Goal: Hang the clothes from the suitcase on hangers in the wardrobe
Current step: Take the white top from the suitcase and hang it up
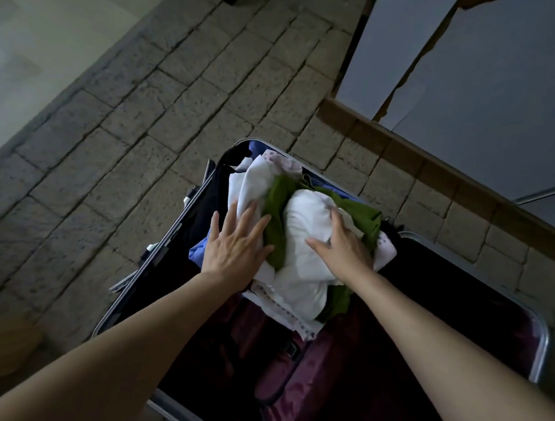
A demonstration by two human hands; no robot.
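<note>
Dim room; floor of rough stone-look tiles point(165, 102), with a wooden-framed grey panel point(497, 104) at upper right, possibly the wardrobe, not confirmed. No hangers in view.

The clothes point(301, 232) sat as a loose heap at the far end of the open suitcase point(540, 334), which lay flat on the tiles. Heap composition: white garment point(303, 245) on top, green garment point(278, 207) tucked beneath and around it, a blue piece point(200, 247) at the left edge, a pale dotted fabric point(283, 164) at the back. Near half of the case showed only dark maroon lining point(258, 358).

Left hand point(233, 246) lay flat on the heap's left side, fingers extended and spread, gripping nothing; likely steadying the pile. Right hand point(343, 245) rested on the white garment, fingers curled down into the cloth, thumb splayed toward the left; whether the fabric was actually pinched could not be told.

Judgement: selection step, first item being separated; nothing hung yet. Garments overlap, so lifting the white one may drag the green.
</note>
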